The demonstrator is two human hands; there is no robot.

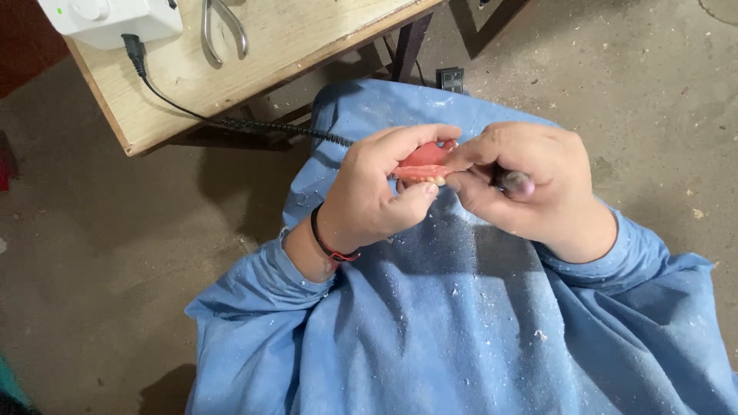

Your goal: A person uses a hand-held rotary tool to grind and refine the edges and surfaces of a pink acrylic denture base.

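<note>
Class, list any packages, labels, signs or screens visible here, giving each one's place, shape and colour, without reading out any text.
None in view: no package, label, sign or screen.
Nearest kind: a white control box with a round knob, on the wooden table at top left, its black cord running toward the hands.

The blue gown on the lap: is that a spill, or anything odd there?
White flecks and dust speckle the blue gown below the left hand and right hand, which hold a pink denture. Similar crumbs dot the floor. Nothing looks broken.
</note>
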